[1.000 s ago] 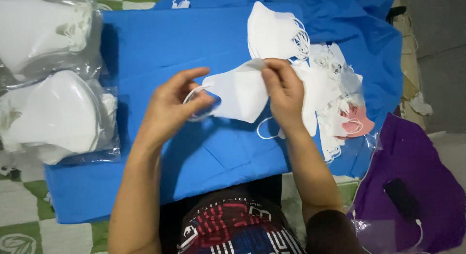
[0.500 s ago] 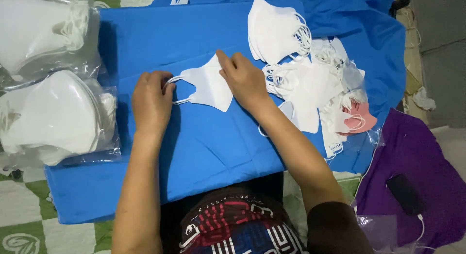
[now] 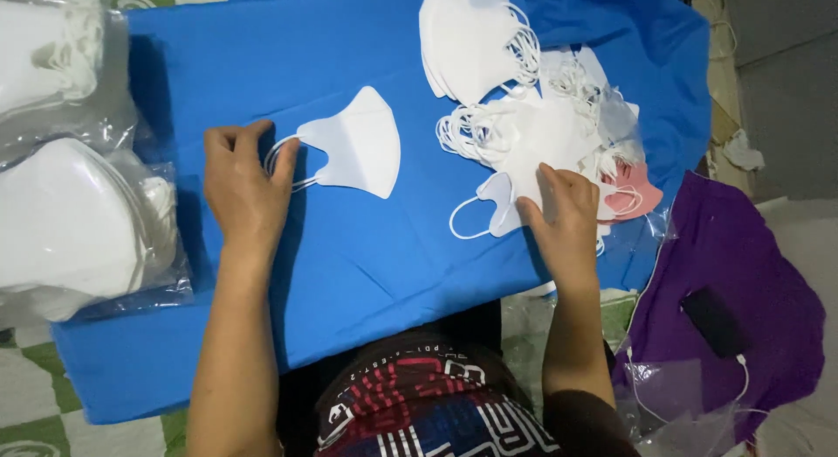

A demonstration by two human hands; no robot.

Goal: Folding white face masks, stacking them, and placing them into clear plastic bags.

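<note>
Left hand (image 3: pixel 244 182) on folded mask (image 3: pixel 358 143); right hand (image 3: pixel 563 208) seemingly on mask pile (image 3: pixel 541 134)

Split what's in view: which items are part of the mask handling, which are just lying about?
In hand:
left hand on folded white mask
right hand on loose mask pile
bagged masks
blue cloth

Lying about:
purple cloth
dark phone with white cable
</note>
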